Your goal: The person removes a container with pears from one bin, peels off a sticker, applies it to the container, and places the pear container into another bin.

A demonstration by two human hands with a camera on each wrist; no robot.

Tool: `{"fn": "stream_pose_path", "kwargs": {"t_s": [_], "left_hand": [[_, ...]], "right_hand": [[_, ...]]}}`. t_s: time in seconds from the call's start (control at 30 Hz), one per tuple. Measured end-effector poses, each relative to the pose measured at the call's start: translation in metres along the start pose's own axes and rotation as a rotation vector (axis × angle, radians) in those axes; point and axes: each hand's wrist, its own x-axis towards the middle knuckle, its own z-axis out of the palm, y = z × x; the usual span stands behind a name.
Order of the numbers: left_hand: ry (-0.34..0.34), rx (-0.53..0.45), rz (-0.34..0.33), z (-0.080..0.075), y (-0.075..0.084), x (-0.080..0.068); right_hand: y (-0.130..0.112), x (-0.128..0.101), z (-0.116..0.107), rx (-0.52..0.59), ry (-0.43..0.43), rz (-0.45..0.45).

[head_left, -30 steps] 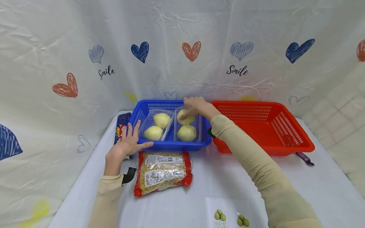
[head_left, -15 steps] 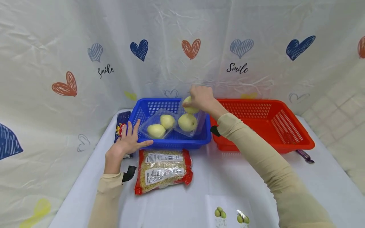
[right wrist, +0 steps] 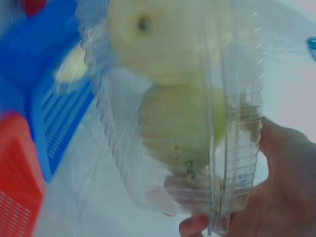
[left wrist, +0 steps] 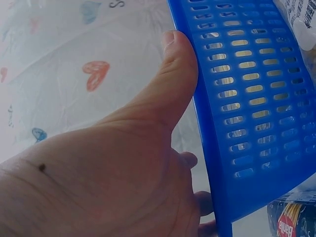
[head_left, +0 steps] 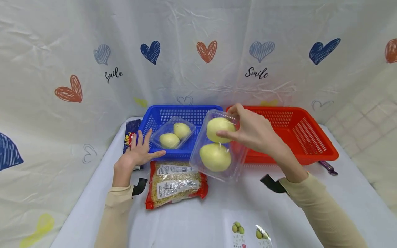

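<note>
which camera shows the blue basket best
The head view: it shows most of the blue basket from above, though the left hand and the fruit box in the right hand hide parts. The left wrist view shows mostly a slotted side close up; the right wrist view, a blurred part at left.

You get soft, even light in the head view, with a bright glint on the printed sheet (head_left: 246,237) and a faint shadow across the white table (head_left: 186,227). The left wrist view is dimmer, your left hand (left wrist: 133,148) in shade; the right one is hazy, blurring the blue basket (right wrist: 44,44) and clear container (right wrist: 229,148).
</note>
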Motion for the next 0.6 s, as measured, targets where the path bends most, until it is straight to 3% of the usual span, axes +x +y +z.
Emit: {"fn": "stream_pose_path", "kwargs": {"t_s": [0.13, 0.27, 0.43, 0.6], "left_hand": [[-0.002, 0.009, 0.009, -0.004, 0.002, -0.001], [-0.013, 0.019, 0.006, -0.006, -0.001, -0.003], [-0.023, 0.013, 0.003, -0.002, -0.004, -0.004], [-0.024, 0.0, 0.021, -0.001, 0.001, -0.003]], "right_hand": [[0.015, -0.034, 0.013, 0.086, -0.081, -0.061], [0.03, -0.057, 0.045, 0.183, -0.188, -0.076], [0.041, -0.07, 0.083, 0.25, -0.314, -0.073], [0.044, -0.076, 0.1, 0.245, -0.393, -0.055]]}}
